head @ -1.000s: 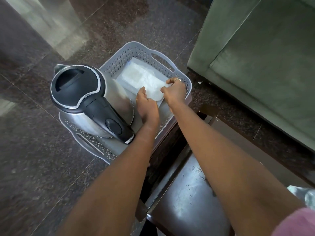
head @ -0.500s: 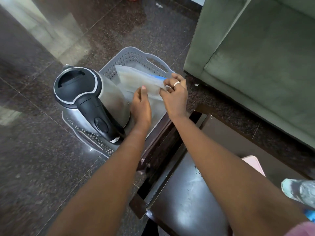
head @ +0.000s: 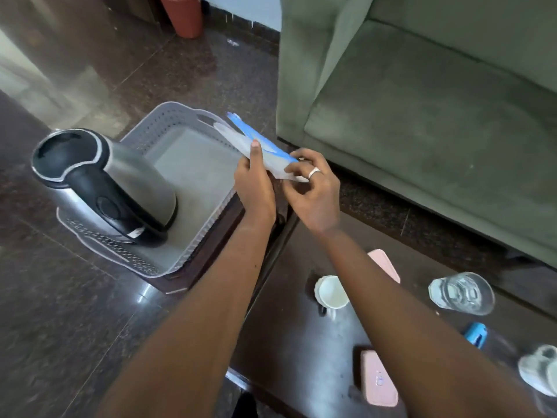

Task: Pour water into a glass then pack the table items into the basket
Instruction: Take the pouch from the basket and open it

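Centre of the frame: left hand (head: 254, 188) and right hand (head: 313, 191) together hold a flat translucent plastic pouch with a blue strip (head: 268, 158), tilted, over the basket's right rim.
Left hand: thumb on top, fingers curled beneath.
Right hand: fingertips pinch the pouch's lower end.
Left of frame: grey perforated plastic basket (head: 168, 116) with a steel kettle with a black handle (head: 114, 182) standing inside.
Lower right: dark wooden table (head: 301, 342) carrying a clear glass of water (head: 461, 292) and a white cup (head: 331, 292).

Green fabric sofa (head: 437, 116) fills upper right, near arm facing left. Terracotta-coloured tub (head: 184, 15) at top edge, cropped, standing by pale wall (head: 241, 6). Dark speckled stone floor (head: 60, 312), glossy, with a bright reflection upper left.
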A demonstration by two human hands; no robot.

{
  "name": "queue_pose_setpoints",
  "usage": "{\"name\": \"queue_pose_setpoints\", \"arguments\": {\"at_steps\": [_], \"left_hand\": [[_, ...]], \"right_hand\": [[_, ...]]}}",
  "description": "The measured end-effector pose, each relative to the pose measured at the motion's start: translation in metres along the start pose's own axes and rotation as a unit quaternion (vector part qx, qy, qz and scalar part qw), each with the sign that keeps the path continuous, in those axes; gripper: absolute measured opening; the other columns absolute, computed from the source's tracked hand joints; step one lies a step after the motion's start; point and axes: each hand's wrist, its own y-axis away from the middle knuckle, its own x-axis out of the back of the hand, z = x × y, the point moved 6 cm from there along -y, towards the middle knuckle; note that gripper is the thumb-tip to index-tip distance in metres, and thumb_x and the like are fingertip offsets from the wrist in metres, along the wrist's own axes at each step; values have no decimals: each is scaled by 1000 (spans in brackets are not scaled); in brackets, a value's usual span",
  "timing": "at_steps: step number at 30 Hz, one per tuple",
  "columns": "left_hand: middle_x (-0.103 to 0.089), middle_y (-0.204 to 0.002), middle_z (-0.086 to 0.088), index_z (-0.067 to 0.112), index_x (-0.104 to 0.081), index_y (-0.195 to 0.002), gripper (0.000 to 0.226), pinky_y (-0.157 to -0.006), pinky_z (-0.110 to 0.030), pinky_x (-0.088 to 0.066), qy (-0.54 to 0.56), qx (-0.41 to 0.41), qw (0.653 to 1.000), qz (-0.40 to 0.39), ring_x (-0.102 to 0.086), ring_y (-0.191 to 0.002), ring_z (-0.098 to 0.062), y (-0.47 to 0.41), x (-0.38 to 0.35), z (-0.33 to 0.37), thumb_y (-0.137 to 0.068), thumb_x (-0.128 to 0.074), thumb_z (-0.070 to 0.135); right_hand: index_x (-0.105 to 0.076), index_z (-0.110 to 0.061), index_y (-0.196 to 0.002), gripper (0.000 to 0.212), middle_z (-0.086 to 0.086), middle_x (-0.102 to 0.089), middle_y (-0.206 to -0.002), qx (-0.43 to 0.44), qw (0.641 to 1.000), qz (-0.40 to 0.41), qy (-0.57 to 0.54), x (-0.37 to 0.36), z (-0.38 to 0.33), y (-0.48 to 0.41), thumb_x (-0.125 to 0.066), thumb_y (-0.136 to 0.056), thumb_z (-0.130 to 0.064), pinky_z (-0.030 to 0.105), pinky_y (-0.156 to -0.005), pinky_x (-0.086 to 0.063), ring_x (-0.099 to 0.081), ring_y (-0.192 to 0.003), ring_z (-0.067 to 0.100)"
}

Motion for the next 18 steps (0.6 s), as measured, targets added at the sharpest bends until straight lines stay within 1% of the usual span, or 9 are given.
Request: {"name": "queue_pose_setpoints", "arguments": {"at_steps": [2, 4, 7, 8, 10, 12, 14, 16, 18], "left_hand": [[-67, -89, -19, 5, -64, -90, 24, -79, -42, -51, -14, 13, 1000, -11, -60, -78, -23, 19, -14, -18, -91, -48, 22], [-67, -84, -12, 8, -64, -86, 18, -75, -39, -50, -14, 27, 999, -22, -59, -75, -22, 32, -20, -36, -87, -47, 14], [-59, -69, 0, 16, -60, -71, 21, -59, -24, -47, -14, 53, 997, -57, -55, -62, -15, 57, -30, -67, -81, -44, 7], [-58, -68, 0, 18, -59, -69, 20, -56, -22, -45, -20, 64, 995, -74, -53, -61, -15, 66, -33, -80, -79, -45, 8], [-56, -73, -4, 18, -58, -70, 15, -63, -28, -43, -46, 92, 990, -94, -51, -69, -20, 80, -32, -107, -73, -45, 13], [-59, -85, -7, 20, -60, -82, 19, -72, -34, -45, -82, 126, 984, -92, -54, -80, -23, 93, -28, -136, -74, -43, 13], [-62, -105, -6, 20, -57, -109, 35, -78, -34, -46, -130, 150, 977, -75, -56, -90, -24, 105, -21, -158, -80, -41, 10], [-57, -124, -5, 21, -45, -130, 50, -87, -34, -45, -183, 147, 971, -52, -55, -103, -23, 111, -16, -169, -83, -40, 4], [-46, -141, -5, 20, -33, -141, 60, -100, -35, -39, -248, 112, 960, -59, -48, -123, -23, 115, -16, -172, -84, -41, 0]], "right_hand": [[-65, 5, -75, 13, 17, -63, -107, -30, 1000, 2, -2, 24, 14, 14, -71, -75, -6, 20, -78, -50, -62, -91, 13], [-64, 4, -72, 21, 12, -64, -107, -82, 996, 12, -6, 38, 29, 28, -69, -79, -15, 22, -74, -49, -61, -88, 12], [-60, -3, -78, 7, 5, -65, -93, -172, 984, 37, 23, 67, 56, 52, -66, -78, -6, 26, -68, -44, -55, -74, 16], [-58, -8, -84, 10, 1, -63, -88, -214, 975, 32, 41, 76, 66, 60, -63, -76, -3, 27, -68, -43, -54, -73, 18], [-56, -16, -96, 27, -6, -59, -88, -292, 955, 22, 55, 92, 85, 79, -56, -74, 0, 28, -74, -43, -57, -80, 19], [-57, -20, -101, 34, -7, -59, -89, -336, 940, 26, 46, 111, 99, 96, -53, -75, 1, 28, -77, -44, -57, -83, 17], [-60, -21, -99, 34, -6, -60, -86, -347, 937, 14, 38, 128, 108, 109, -54, -75, 2, 25, -74, -45, -57, -78, 15], [-61, -24, -92, 35, -5, -61, -85, -337, 941, -28, 20, 140, 113, 117, -55, -72, 4, 16, -67, -43, -56, -77, 13], [-60, -29, -81, 40, -8, -58, -81, -342, 937, -62, -32, 151, 118, 124, -56, -70, 9, 16, -65, -42, -52, -74, 12]]}}
